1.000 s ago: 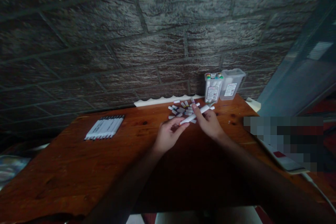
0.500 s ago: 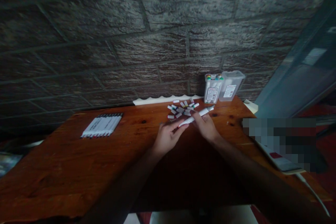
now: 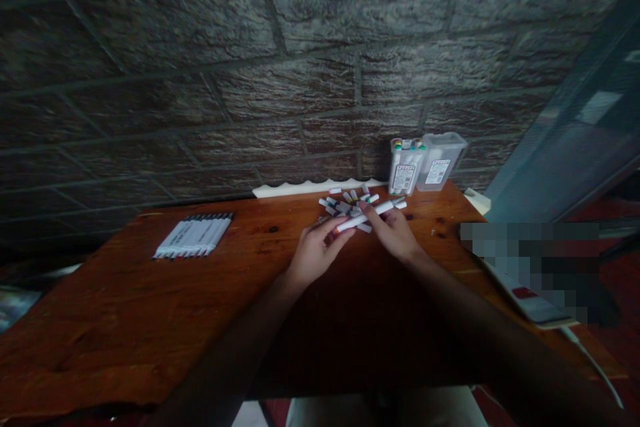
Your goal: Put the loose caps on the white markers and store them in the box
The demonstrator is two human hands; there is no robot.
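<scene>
A white marker point(image 3: 363, 218) is held at a slant above the wooden table, its right end pointing away from me. My left hand point(image 3: 314, 250) pinches the near end, where an orange tip area shows between thumb and fingers. My right hand point(image 3: 393, 232) is closed around the barrel nearer the far end, thumb on top. Just behind and below the marker lies a loose pile of short white caps point(image 3: 333, 202) with coloured ends. One white piece point(image 3: 365, 227) shows under the marker.
On the left, a row of white markers point(image 3: 193, 235) lies side by side. Two clear plastic cases stand against the wall: one with markers in it point(image 3: 403, 173), the other point(image 3: 440, 167) behind its right side. A laptop-like device point(image 3: 540, 307) with a white cable is at the right edge.
The marker has tilted flatter, and its orange near end now shows at my left fingers. Both hands have shifted only slightly. The row of markers and the cases stay put.
</scene>
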